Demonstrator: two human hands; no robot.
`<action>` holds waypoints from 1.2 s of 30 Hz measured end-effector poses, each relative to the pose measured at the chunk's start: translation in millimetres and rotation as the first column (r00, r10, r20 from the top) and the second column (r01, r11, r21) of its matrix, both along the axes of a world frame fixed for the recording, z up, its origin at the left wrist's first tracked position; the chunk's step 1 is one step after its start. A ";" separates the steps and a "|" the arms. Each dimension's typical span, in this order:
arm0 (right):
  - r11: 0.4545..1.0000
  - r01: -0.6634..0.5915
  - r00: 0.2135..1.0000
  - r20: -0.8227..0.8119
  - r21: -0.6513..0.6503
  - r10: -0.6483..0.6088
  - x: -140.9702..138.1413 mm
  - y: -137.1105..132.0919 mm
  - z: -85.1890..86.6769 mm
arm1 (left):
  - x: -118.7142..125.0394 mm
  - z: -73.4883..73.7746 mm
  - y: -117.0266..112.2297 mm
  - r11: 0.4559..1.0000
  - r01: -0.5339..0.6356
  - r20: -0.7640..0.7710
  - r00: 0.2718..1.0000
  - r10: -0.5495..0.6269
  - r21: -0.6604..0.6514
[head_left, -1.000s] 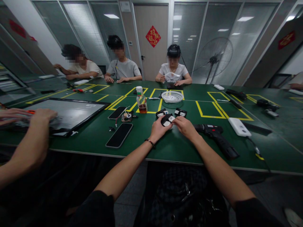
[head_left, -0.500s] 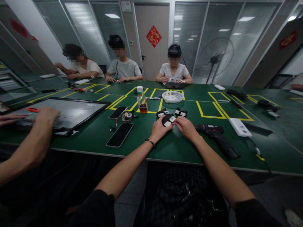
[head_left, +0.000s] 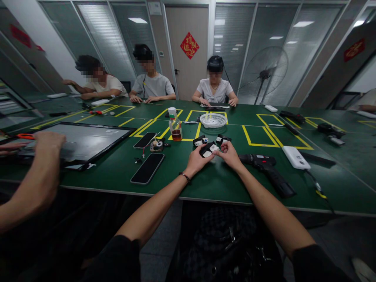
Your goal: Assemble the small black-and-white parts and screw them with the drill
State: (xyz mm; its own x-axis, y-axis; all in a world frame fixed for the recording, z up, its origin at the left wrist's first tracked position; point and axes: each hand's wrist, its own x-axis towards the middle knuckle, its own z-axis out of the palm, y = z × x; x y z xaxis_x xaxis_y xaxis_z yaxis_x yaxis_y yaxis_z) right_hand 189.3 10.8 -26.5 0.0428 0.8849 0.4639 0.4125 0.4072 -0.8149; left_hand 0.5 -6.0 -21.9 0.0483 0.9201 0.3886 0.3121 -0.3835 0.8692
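My left hand (head_left: 197,160) is closed round a small black part with white patches (head_left: 208,149), held just above the green table. From the other side, the thumb of my right hand (head_left: 230,156) meets the part's right edge, its fingers curled in a pinch. What kind of part it is, I cannot make out. Just beyond my fingers lie two similar black-and-white pieces, one on the left (head_left: 200,141) and one on the right (head_left: 222,139). A black cordless drill (head_left: 264,164) rests on its side right of my right hand.
A bottle of reddish liquid (head_left: 176,127) and a white plastic basket (head_left: 213,120) stand farther back. Left are two phones, the nearer one (head_left: 147,168) larger, and a small motor-like part (head_left: 158,145). A white power bank (head_left: 295,158) lies right. A co-worker's arm (head_left: 44,164) reaches over a panel (head_left: 85,137).
My right hand has shifted slightly, its fingers lifting and curling back from the part while the thumb stays at its edge. The left-hand co-worker's hand moved left. The person opposite lowered a sheet.
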 end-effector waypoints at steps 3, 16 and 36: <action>0.995 -0.087 0.992 -0.097 -0.058 0.081 -4.1 -3.9 2.6 | 6.6 1.0 1.0 0.983 0.140 0.224 0.968 -0.111 -0.118; 0.906 -0.379 0.911 -0.248 -0.189 0.329 -7.1 -16.1 17.6 | 6.9 2.6 3.1 0.882 0.388 0.558 0.809 -0.187 -0.267; 0.855 -0.452 0.852 -0.405 -0.253 0.330 -11.6 -18.1 15.0 | 2.2 3.0 6.0 0.812 0.474 0.579 0.786 -0.217 -0.340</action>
